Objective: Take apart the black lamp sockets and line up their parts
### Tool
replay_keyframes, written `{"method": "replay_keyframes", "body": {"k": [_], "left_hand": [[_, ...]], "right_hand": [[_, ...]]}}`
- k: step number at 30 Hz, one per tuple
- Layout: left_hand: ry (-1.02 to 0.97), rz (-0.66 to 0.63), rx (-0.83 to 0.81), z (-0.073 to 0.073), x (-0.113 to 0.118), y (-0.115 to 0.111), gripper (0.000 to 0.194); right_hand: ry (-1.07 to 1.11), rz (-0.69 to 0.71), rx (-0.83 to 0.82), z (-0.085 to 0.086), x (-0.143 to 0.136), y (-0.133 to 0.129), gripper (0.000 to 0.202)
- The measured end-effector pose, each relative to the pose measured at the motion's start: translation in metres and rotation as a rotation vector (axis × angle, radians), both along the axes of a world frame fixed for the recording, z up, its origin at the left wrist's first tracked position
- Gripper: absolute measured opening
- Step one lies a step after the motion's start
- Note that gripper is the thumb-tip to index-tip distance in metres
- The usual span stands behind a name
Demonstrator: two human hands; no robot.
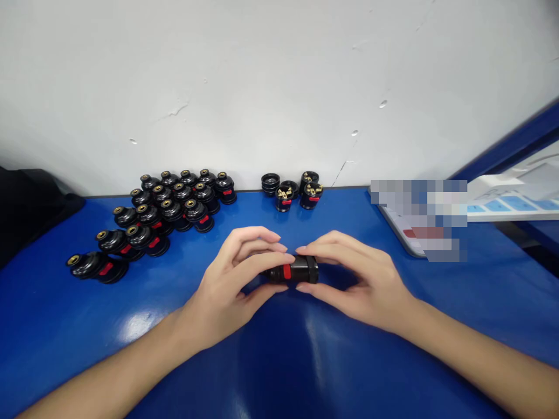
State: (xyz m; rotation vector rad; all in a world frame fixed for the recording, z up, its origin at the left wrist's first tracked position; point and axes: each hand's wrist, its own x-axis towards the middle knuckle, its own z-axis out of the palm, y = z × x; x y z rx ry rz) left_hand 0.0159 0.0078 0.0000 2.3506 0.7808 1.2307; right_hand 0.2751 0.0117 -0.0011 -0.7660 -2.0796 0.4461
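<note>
A black lamp holder [301, 269] with a red tab lies sideways just above the blue table, held between my two hands. The fingers and thumb of my left hand [236, 270] wrap its left end and hide most of that end. On the ringed right end, my right hand [362, 273] grips with fingertips above and thumb below. Farther back stand black socket cores [309, 198] with brass contacts and red tabs, beside black threaded rings [271, 185].
Several finished-looking black lamp holders [151, 238] stand in slanting rows at the left. A phone-like device [393, 230], partly blurred out, lies at the right near a white box [510, 203]. A pale wall [262, 87] borders the blue table [174, 372]; dark cloth [30, 209] sits far left.
</note>
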Motion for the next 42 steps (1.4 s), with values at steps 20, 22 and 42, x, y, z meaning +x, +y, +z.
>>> {"method": "replay_keyframes", "body": {"k": [20, 22, 42], "left_hand": [[-0.054, 0.004, -0.317, -0.006, -0.003, 0.001, 0.081], [-0.078, 0.002, -0.38, -0.007, -0.002, 0.0, 0.073], [-0.139, -0.017, -0.434, -0.01, 0.001, -0.002, 0.064]], "right_hand": [[-0.007, -0.004, 0.005, 0.002, 0.001, 0.001, 0.04], [0.001, 0.001, 0.002, 0.002, 0.001, 0.001, 0.039], [-0.003, 0.011, 0.008, -0.002, 0.002, 0.002, 0.04]]}}
